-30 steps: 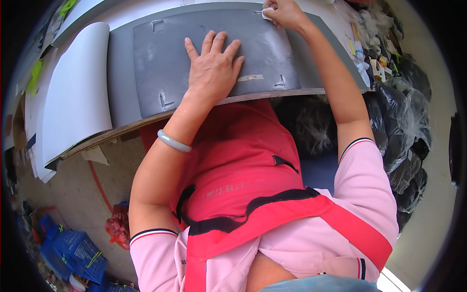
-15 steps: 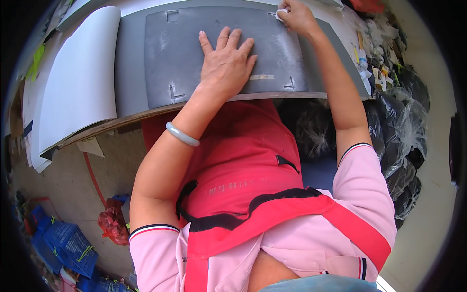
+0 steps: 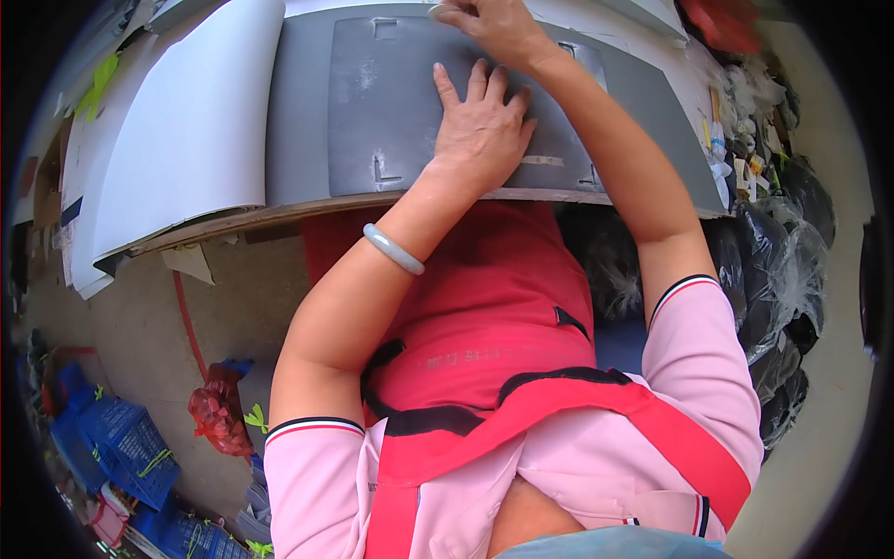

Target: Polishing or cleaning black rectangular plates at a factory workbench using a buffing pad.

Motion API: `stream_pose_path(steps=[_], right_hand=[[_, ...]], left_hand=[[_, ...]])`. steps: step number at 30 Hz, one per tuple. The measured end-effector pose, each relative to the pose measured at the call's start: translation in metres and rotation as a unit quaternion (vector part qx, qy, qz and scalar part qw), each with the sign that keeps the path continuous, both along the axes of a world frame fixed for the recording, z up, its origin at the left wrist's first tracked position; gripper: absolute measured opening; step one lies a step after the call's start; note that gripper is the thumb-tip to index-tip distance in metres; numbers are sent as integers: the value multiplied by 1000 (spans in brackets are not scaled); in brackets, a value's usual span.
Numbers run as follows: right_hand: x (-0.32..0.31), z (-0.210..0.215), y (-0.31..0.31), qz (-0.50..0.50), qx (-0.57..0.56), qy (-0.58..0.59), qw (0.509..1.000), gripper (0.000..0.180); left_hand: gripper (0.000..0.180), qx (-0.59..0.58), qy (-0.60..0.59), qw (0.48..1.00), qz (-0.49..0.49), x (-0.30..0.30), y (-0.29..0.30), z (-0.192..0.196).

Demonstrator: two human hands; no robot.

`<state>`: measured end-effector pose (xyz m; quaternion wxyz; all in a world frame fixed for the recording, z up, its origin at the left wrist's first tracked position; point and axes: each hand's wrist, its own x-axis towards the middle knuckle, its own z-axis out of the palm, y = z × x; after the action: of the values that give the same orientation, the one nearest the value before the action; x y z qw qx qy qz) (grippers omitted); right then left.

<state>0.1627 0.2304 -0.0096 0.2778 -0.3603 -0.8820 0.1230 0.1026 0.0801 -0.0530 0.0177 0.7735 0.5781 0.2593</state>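
Note:
My left hand [image 3: 480, 135] lies flat, fingers spread, on a dark grey panel [image 3: 396, 102] with rectangular and L-shaped cutouts near its corners. White powdery smears surround the cutouts. The panel rests on a larger grey sheet [image 3: 298, 121]. At the panel's far edge, my right hand [image 3: 498, 33] is closed in a pinch on a small white piece [image 3: 436, 12], mostly hidden by the fingers. A strip of tape [image 3: 542, 161] is stuck on the panel near its front edge.
A curled white sheet [image 3: 191, 112] lies at the table's left. Black plastic bags [image 3: 778, 252] and clutter stand to the right. Blue baskets [image 3: 130, 447] and a red bag [image 3: 221, 416] are on the floor at lower left.
My right hand has moved left along the panel's far edge with the white piece, from the far right corner toward the middle. My left hand stays flat on the panel; the view has shifted slightly.

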Motion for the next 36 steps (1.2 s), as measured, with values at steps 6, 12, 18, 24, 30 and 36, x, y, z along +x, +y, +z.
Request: stream_pose_path(steps=[6,12,18,24,30,36], right_hand=[[-58,7,3,54,-42,-23,997,27],[-75,1,10,47,-24,-111,992,29],[-68,12,7,7,-99,-71,992,23],[-80,0,-8,-69,-236,95,965,13],[-83,3,-3,-78,-306,56,947,12],[-50,33,-67,-46,-384,76,919,10]], left_hand=[[51,27,-16,1000,-4,0,1,-2],[48,23,-36,999,-15,0,2,-9],[48,47,-49,998,-14,-1,1,-6],[47,40,-16,999,-8,-1,1,-5],[45,52,-24,998,-3,-2,1,-5],[42,50,-46,998,-1,2,4,-15]])
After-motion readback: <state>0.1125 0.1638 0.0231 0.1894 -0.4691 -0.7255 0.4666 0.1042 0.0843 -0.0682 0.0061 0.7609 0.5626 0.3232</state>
